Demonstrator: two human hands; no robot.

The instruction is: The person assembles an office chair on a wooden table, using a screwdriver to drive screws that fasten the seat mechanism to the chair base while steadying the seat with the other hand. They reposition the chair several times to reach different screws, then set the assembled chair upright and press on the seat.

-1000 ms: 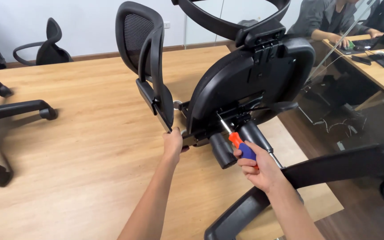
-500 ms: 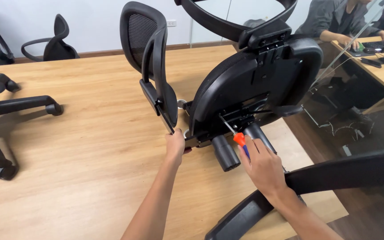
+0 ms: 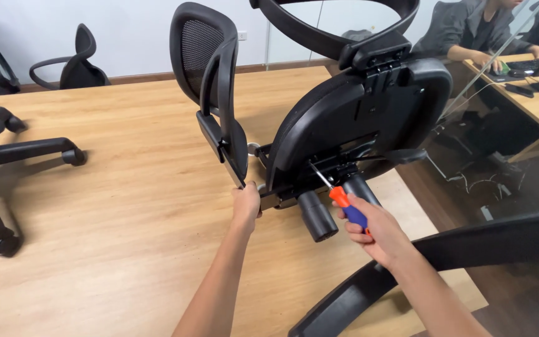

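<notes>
Office chair seat [image 3: 369,118] tipped on its side on the wooden counter [image 3: 126,206], underside toward the camera, near the counter's right edge. Left hand [image 3: 246,206] closed around the lower end of the armrest bracket [image 3: 226,140], just where it meets the metal plate under the seat. Right hand [image 3: 375,232] wrapped firmly round the blue and orange handle of a screwdriver [image 3: 338,196], thin shaft angled up and left into the dark mechanism [image 3: 335,165] below the seat pan. Judged from this: best done with the shaft held in line with the screw, steady pressure along the axis, and the left hand bracing the armrest so its holes stay matched to the plate; a slanted tip would likely slip out and chew the screw head. Screw itself not visible, lost in black parts and shadow; tip contact cannot be confirmed. Black cylinder [image 3: 315,215] jutting toward the camera, just left of the screwdriver. Chair back frame [image 3: 338,31] cut off at the top edge. Star base [image 3: 7,156] lying toward the counter's left edge, partly out of frame; another curved black piece [image 3: 444,262] at the lower right, purpose hard to make out. Another person seated at a far desk, top right, hands at a keyboard.
</notes>
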